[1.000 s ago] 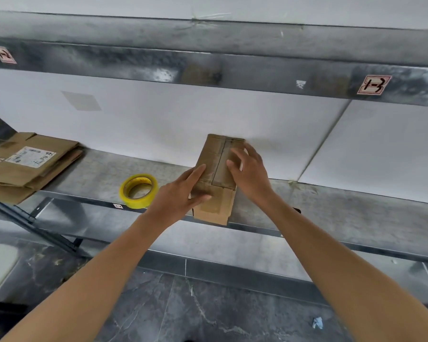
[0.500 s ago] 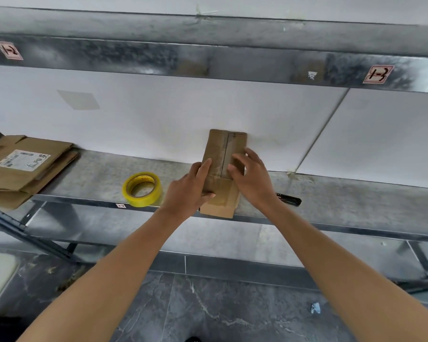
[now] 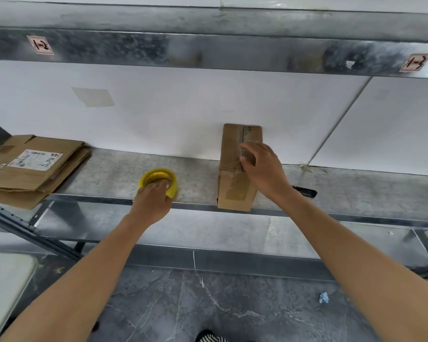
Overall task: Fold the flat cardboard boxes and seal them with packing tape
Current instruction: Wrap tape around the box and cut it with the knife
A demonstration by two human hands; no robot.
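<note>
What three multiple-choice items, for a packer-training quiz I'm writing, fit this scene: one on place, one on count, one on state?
1. Where does the folded brown cardboard box stand relative to the yellow packing-tape roll? A right of it; B left of it; C on top of it.
2. How many red-marked paper labels are on the upper grey metal beam? A one; B two; C four.
3. The left hand is: A holding the tape roll; B flat on the box; C hanging idle.
Key: 1 A, the box sits right of the roll; 2 B, one label near each end; 3 A, its grip closes on the roll's rim.
</note>
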